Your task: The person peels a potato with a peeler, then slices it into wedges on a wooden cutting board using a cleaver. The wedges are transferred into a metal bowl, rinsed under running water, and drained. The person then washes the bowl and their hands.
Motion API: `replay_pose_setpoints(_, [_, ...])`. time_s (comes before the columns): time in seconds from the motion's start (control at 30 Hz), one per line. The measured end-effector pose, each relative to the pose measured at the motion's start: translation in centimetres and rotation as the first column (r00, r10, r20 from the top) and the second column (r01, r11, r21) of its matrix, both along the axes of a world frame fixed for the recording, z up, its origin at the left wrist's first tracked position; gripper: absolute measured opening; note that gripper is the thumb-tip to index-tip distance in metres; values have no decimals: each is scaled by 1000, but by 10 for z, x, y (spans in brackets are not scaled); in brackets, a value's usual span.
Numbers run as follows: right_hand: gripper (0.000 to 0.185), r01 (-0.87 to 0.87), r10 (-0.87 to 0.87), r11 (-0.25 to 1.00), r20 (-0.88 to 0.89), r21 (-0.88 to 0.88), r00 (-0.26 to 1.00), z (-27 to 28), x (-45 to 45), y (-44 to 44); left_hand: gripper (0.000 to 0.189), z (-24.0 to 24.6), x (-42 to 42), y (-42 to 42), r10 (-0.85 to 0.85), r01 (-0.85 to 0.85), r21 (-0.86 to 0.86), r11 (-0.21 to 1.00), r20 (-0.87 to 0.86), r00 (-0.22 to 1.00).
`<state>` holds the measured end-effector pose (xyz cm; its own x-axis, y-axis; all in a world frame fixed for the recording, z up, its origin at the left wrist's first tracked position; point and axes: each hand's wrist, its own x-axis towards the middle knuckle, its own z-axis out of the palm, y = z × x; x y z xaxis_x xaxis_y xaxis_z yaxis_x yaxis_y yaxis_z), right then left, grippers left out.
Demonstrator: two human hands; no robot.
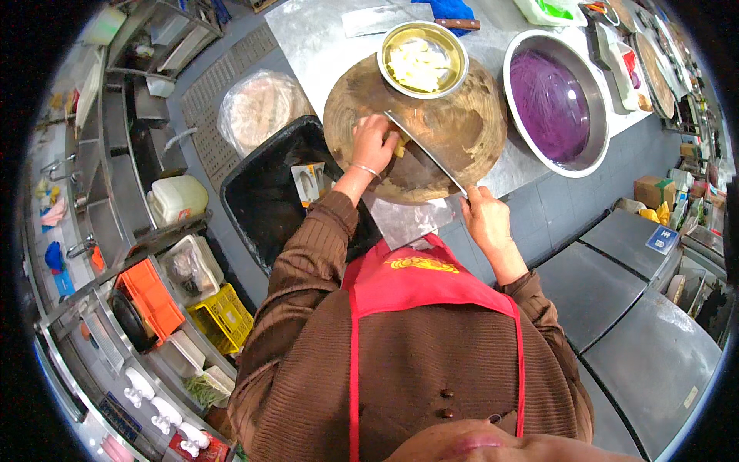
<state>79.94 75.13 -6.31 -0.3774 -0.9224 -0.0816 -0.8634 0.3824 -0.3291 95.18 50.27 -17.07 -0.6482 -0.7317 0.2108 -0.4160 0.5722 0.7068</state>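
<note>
My right hand (485, 219) is closed around the handle of a cleaver (430, 155), whose blade stands on edge over a round wooden chopping block (473, 127). Left of the blade, my left hand (372, 141) presses with bent fingers on a small yellowish piece of food (400, 144); the fingertips are partly hidden. At the block's far edge sits a metal bowl (383, 69) holding pale yellow cut pieces (418, 63). To the right, a large metal basin (600, 127) holds purple shreds in liquid (548, 107).
A second cleaver (381, 20) lies beyond the bowl beside a blue cloth (450, 8). Below the table's left side stands a black bin (254, 190), with a plastic-wrapped round object (260, 110) behind it. Trays (626, 75) and another round board (652, 75) are at far right.
</note>
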Motion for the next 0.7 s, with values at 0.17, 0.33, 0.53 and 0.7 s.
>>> replay_pose_setpoints(0.17, [20,76,-54,994,252,-78,966,0,7,31,26,8,20,23,72,-86,-56,995,-214,974])
replay_pose_setpoints(0.33, [11,416,-433,865,836,280,337,-15,15,59,31,8,12,24,-25,45,-293,955,70,997])
replay_pose_setpoints(0.53, [13,388,-457,807,887,446,-68,-52,29,64,27,4,22,42,33,-38,-125,991,-43,999])
replay_pose_setpoints(0.7, [15,269,-422,874,907,405,5,-78,46,40,28,0,19,46,96,-108,-102,989,-116,989])
